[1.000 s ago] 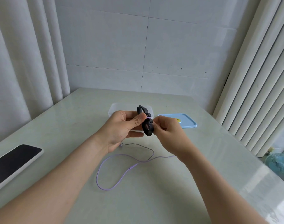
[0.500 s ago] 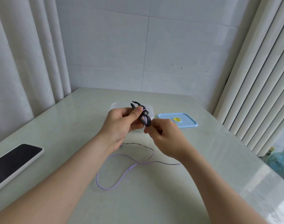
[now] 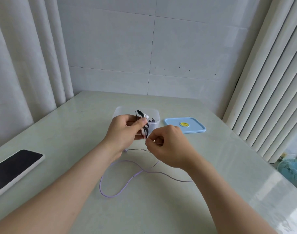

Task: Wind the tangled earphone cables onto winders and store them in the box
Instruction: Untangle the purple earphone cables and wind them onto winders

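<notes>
My left hand (image 3: 125, 132) pinches a black cable winder (image 3: 145, 128) upright above the table, thumb pressed on its middle. My right hand (image 3: 168, 146) is closed on the thin purple earphone cable (image 3: 127, 181) just below and right of the winder. The cable's loose length lies in a loop on the table under my wrists, part of it hidden by my right forearm. Behind the hands stands a clear plastic box (image 3: 154, 114), open, with dark items inside that I can only partly see.
A light blue lid (image 3: 195, 128) with a yellow sticker lies right of the box. A phone (image 3: 11, 169) with a dark screen rests near the table's left edge. Curtains hang on both sides, and a small fan (image 3: 291, 168) stands on the floor at right.
The winder has turned edge-on in my left hand. My right hand has dropped lower and to the right, drawing the cable with it; the loop on the table has shifted slightly.
</notes>
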Demonstrator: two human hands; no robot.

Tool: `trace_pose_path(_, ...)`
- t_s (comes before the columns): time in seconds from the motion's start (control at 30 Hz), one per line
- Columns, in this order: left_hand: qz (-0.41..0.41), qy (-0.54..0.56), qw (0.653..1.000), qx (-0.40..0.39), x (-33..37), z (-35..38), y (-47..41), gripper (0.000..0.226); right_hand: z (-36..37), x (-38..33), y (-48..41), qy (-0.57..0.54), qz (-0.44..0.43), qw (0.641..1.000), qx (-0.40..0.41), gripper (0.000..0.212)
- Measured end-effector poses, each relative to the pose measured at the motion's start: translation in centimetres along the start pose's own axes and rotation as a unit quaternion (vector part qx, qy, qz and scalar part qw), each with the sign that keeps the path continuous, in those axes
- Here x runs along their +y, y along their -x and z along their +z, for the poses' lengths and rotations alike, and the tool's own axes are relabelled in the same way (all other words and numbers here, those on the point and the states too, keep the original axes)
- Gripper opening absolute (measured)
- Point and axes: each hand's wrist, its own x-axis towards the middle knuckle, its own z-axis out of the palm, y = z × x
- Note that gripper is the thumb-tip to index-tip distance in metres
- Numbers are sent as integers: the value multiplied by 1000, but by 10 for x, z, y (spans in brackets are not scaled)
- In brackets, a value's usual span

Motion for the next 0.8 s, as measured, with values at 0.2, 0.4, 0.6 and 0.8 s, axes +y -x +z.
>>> trace_pose_path(0.2, 3, -95, 995, -22, -8, 0, 1, 13, -11, -11, -5, -270, 65, 957, 86, 28)
trace_pose_path(0.4, -12, -43, 988, -146, -8, 4, 4, 20, -21, 4, -12, -296, 130, 930, 173, 28)
trace_pose_path(0.6, -3, 4, 977, -213, -8, 11, 13, 41, -27, 8, -13, -246, 125, 936, 220, 24)
trace_pose_path(0.8, 12, -32, 973, -228, -7, 20, 19, 34, -23, 20, -16, -190, 158, 939, 237, 23)
